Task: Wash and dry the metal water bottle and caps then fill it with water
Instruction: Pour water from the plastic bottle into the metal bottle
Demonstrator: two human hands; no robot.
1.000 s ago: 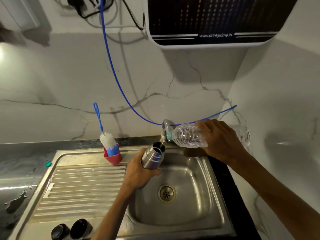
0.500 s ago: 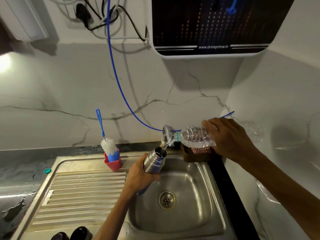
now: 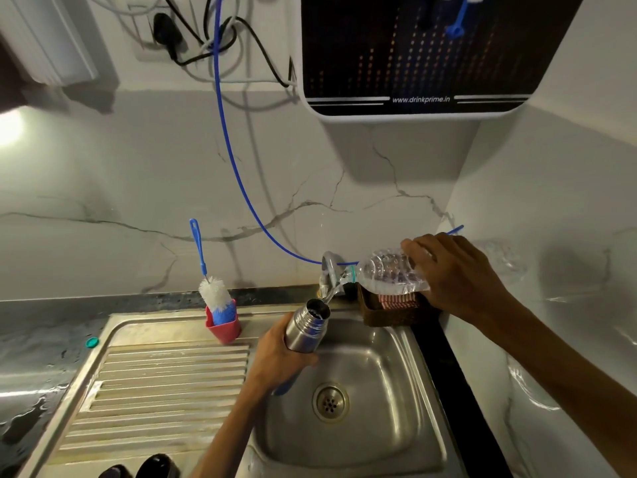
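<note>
1. Over the steel sink (image 3: pixel 406 439), the left hand (image 3: pixel 275 357) wraps its grip round the body of the metal water bottle (image 3: pixel 306 326), fingers curled about it, with the open mouth tilted up and to the right.
2. Just above and to the right, the right hand (image 3: pixel 455 274) clasps the rear half of a clear plastic bottle (image 3: pixel 386 270), lying nearly level with its neck pointing left and slightly down; its grip is closed round the crinkled wall.
3. A thin stream of water (image 3: pixel 332 293) runs from the plastic bottle's neck, ringed in green, into the mouth of the metal water bottle.
4. Behind the stream stands a curved metal tap (image 3: pixel 329 267), and a blue hose (image 3: pixel 234 160) hangs from the wall down past it.
5. Below the plastic bottle, a brown woven basket (image 3: pixel 386 313) sits at the back right corner of the sink; what it holds is unclear.
6. At the back of the ribbed draining board (image 3: pixel 165 384), a red cup (image 3: pixel 224 327) holds a bottle brush (image 3: pixel 213 294) with white bristles and a blue handle, leaning left.
7. Two dark caps (image 3: pixel 157 467) lie at the near edge of the draining board, partly cut off by the frame.
8. A small green cap (image 3: pixel 91 342) rests on the wet table (image 3: pixel 34 339) left of the sink.
9. A black-fronted water purifier (image 3: pixel 413 63) hangs on the wall above.
</note>
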